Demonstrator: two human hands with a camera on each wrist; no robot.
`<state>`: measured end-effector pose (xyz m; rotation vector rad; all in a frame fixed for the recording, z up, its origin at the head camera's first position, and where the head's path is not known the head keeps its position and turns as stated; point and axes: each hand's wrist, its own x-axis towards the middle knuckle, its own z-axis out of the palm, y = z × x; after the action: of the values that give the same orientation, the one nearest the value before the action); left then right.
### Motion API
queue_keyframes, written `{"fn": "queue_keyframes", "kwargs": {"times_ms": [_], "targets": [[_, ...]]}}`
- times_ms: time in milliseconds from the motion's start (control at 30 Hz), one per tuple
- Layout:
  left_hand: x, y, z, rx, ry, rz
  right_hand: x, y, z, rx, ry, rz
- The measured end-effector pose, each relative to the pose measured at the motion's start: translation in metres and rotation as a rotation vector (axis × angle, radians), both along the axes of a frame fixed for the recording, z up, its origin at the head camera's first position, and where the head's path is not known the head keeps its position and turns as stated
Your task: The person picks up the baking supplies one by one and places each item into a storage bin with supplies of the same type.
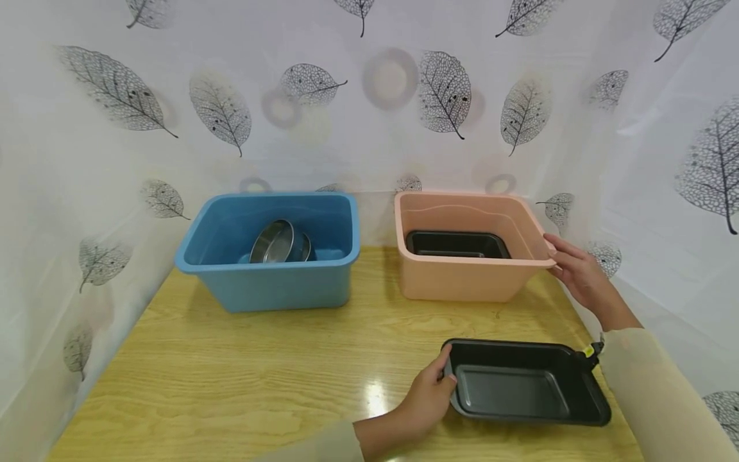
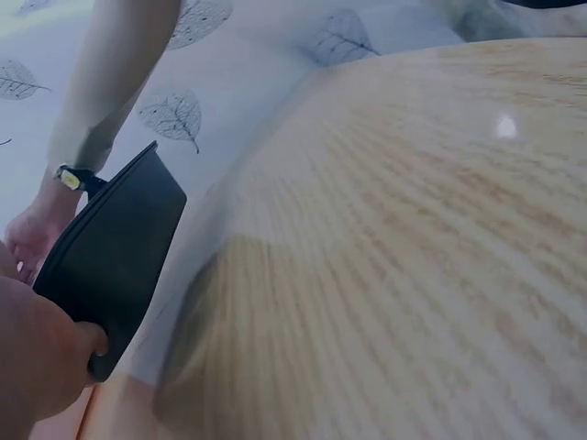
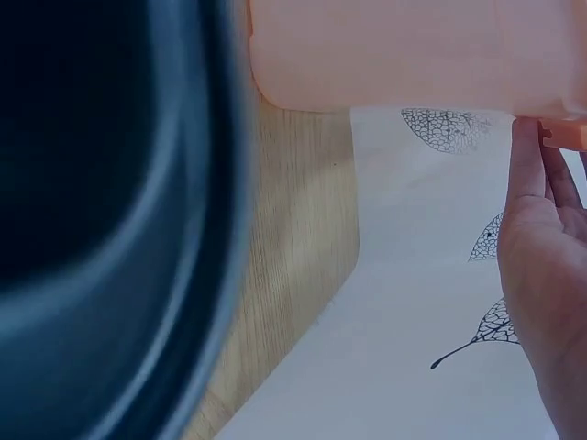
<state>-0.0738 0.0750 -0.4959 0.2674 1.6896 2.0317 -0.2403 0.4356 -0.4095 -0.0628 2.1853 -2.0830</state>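
Observation:
My left hand [image 1: 428, 393] grips the left end of a dark rectangular baking pan [image 1: 508, 385], with the thumb over its rim. In the left wrist view the pan's underside [image 2: 124, 243] faces the camera, raised over the table. At the right rim of a pink plastic bin [image 1: 462, 279], my right hand [image 1: 583, 276] touches the edge with extended fingers. A second dark pan [image 1: 456, 244] lies inside that bin, partly hidden by its front wall. The right wrist view has the right hand [image 3: 550, 266] at the bin's edge and the held pan's blurred rim [image 3: 197, 202] close by.
A blue plastic bin [image 1: 271, 289] stands on the left of the wooden table [image 1: 248, 366], with round metal tins [image 1: 277, 242] inside. Leaf-patterned white sheeting [image 1: 346, 154] hangs behind and along both sides. A wrist strap [image 1: 591, 351] overlaps the held pan's far corner.

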Motion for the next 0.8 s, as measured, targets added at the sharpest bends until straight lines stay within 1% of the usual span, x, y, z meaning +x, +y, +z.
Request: {"fn": "queue_keyframes", "kwargs": {"times_ms": [33,133,267,367,433,600,733,800], "targets": [[-0.002,-0.002,0.002,-0.012,0.000,-0.005,0.000,0.000,0.000,-0.001,0.000,0.000],[-0.006,-0.010,0.007,-0.036,0.026,0.008,0.000,0.000,0.000,-0.014,0.006,0.011],[-0.012,-0.022,0.012,-0.044,0.071,0.027,0.000,0.000,0.000,-0.036,0.013,0.026],[-0.017,-0.030,0.014,-0.048,0.092,0.028,0.000,0.000,0.001,-0.027,0.007,0.020],[-0.020,-0.035,0.016,-0.062,0.095,0.029,0.000,0.000,0.002,-0.003,-0.001,0.013],[-0.027,-0.044,0.021,-0.054,0.109,0.054,-0.001,0.001,0.002,0.011,-0.004,0.017],[-0.030,-0.051,0.029,-0.016,0.114,0.064,-0.001,0.001,0.001,-0.001,-0.001,0.015],[-0.032,-0.054,0.032,-0.015,0.128,0.073,-0.001,0.001,0.001,0.001,-0.002,0.014]]}}
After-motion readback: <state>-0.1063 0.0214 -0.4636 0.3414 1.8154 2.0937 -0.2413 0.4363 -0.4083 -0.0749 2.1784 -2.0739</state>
